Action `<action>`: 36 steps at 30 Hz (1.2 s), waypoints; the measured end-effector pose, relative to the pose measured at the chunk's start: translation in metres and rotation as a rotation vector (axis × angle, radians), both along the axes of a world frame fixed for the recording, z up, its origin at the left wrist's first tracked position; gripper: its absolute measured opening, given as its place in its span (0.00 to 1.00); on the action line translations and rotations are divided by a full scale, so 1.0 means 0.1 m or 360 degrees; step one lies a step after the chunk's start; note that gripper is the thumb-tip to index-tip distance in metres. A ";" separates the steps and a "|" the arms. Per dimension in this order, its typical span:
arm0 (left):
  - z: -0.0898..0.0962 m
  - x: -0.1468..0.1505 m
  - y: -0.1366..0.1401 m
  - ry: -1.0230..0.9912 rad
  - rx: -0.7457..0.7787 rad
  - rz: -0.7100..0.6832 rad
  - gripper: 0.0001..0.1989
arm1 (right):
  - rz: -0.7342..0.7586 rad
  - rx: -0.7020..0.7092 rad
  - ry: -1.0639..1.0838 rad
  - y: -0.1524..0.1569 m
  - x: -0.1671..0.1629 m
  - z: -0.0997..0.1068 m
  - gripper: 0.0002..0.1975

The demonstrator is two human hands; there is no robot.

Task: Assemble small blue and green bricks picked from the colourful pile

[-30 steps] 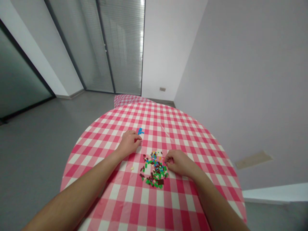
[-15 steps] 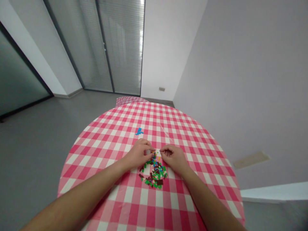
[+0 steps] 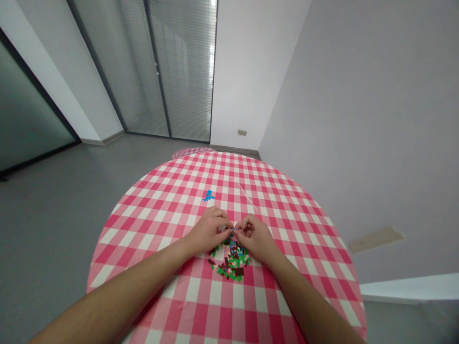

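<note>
A loose pile of small building bricks, green, dark brown, blue and white, lies on the checked tablecloth. Over its far edge my left hand is closed in a pinch, thumb against fingers. My right hand pinches too, its fingertips meeting those of the left. A tiny blue bit shows where the fingertips meet, but its kind and which hand grips it are too small to make out. Beyond my left hand sits a small cluster of blue bricks, apart from the pile.
The round table wears a red and white checked cloth. Behind its far edge is a piece of similar checked fabric. A wall runs close along the right side, and glass doors stand at the back.
My right hand has moved left and its fingertips now meet the left hand's, closing the gap between them. My left hand has shifted very little. The blue cluster stays put.
</note>
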State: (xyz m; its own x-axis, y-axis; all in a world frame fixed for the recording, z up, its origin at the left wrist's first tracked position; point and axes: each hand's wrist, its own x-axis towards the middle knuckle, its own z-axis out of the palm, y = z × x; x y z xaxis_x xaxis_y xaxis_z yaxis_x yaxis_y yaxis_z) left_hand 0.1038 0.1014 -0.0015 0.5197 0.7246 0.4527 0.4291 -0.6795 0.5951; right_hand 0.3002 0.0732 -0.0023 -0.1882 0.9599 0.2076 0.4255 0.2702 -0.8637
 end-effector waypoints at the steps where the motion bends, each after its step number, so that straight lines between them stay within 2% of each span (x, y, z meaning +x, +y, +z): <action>1: 0.00 0.00 0.00 0.0021 -0.0003 -0.0006 0.04 | 0.0002 0.0000 -0.0016 0.00 0.00 0.01 0.10; 6: 0.01 0.00 0.02 0.0114 0.0000 -0.0014 0.04 | -0.0043 0.0016 -0.0082 0.00 -0.04 0.03 0.11; 9: 0.00 -0.03 0.07 0.0121 0.0041 0.0063 0.04 | -0.0095 0.0074 -0.0162 0.01 -0.03 0.03 0.09; 12: -0.03 -0.12 0.20 0.0127 0.0070 0.0255 0.04 | -0.0149 0.0159 -0.0245 0.04 0.02 0.02 0.10; 16: -0.08 -0.40 0.45 0.0191 0.0130 0.0588 0.06 | -0.0225 0.0186 -0.0294 0.09 0.11 0.00 0.10; 21: -0.11 -0.68 0.67 0.0311 0.0060 0.0893 0.09 | -0.0280 0.0181 -0.0312 0.12 0.15 0.00 0.11; 28: -0.13 -0.59 0.65 0.0486 -0.0075 0.0922 0.08 | -0.0305 0.0096 -0.0306 0.12 0.15 0.03 0.07; 31: -0.15 -0.54 0.65 0.0505 -0.0140 0.0905 0.08 | -0.0162 -0.0052 -0.0397 0.13 0.17 0.04 0.05; 36: -0.16 -0.51 0.65 0.0473 -0.0174 0.0912 0.09 | 0.0029 -0.0185 -0.0502 0.13 0.33 0.12 0.08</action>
